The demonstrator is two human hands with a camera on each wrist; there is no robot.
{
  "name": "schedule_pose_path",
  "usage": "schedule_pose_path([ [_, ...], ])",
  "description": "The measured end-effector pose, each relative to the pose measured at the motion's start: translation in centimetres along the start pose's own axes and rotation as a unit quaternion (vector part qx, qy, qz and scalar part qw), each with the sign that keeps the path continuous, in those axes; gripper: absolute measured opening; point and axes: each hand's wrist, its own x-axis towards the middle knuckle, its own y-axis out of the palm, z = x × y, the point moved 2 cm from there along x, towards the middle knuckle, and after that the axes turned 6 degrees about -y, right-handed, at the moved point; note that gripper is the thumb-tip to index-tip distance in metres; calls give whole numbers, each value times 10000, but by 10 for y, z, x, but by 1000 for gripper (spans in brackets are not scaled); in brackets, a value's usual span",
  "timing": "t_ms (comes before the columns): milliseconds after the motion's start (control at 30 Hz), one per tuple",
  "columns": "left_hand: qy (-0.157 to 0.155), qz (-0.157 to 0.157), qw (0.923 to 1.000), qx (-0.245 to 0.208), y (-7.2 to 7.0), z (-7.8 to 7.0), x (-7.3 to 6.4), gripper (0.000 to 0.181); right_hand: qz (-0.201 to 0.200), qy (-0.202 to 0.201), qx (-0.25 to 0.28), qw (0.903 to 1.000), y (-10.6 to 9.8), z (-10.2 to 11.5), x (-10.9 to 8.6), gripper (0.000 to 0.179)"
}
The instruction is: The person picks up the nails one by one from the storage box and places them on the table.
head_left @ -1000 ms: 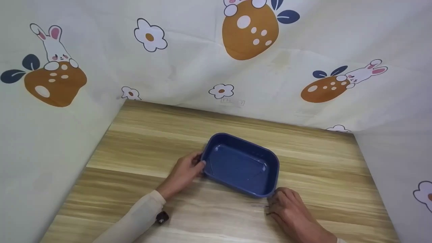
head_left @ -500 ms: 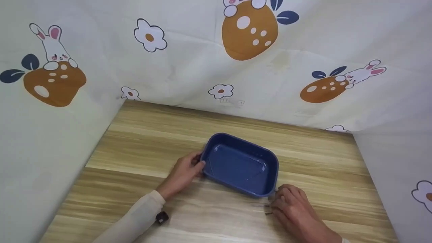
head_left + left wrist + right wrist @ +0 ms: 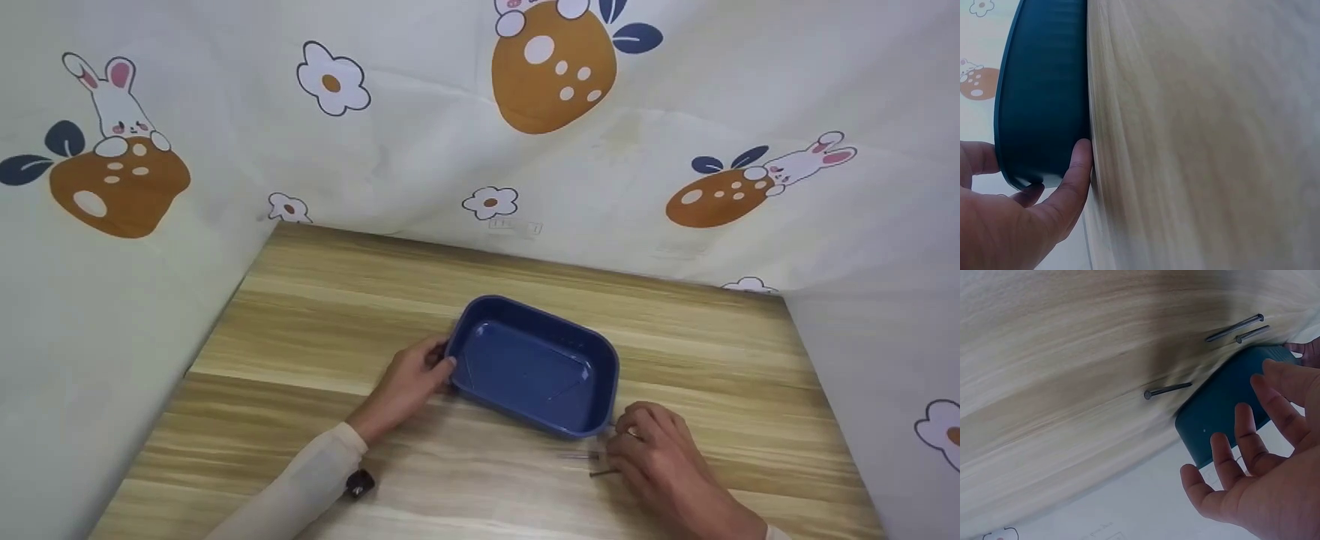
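A blue rectangular plastic box [image 3: 525,367], open at the top, stands on the wooden table. My left hand [image 3: 409,379] grips its left end, one digit at the rim and others along the outer wall, as the left wrist view shows. By the box's near right corner is my right hand [image 3: 656,450], its fingers apart and loosely bent with nothing between them in the right wrist view. Three metal nails lie on the table close to the box: a longer nail [image 3: 1234,328], a shorter nail [image 3: 1252,334] beside it, and a separate nail [image 3: 1169,390].
The wood-grain table [image 3: 315,300] is bordered by pale cloth walls [image 3: 405,150] printed with rabbits, fruit and flowers. A small black device [image 3: 360,484] shows at the left sleeve [image 3: 307,480].
My right hand has shifted slightly right, away from the nails, leaving more of them visible. My left hand and the box stay in place.
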Motion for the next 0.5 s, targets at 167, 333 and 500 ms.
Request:
schedule_pose_path([
  [167,-79,82,9999,-116,0,0,-1,45,-85,-83,88,9999,-4,-3,2,7],
  [333,-93,71,9999,-124,0,0,-1,44,-11,19,132,9999,-6,-5,4,12],
  [500,-24,-2,10000,-23,-1,1,-1,43,2,115,50,9999,-11,-6,7,8],
])
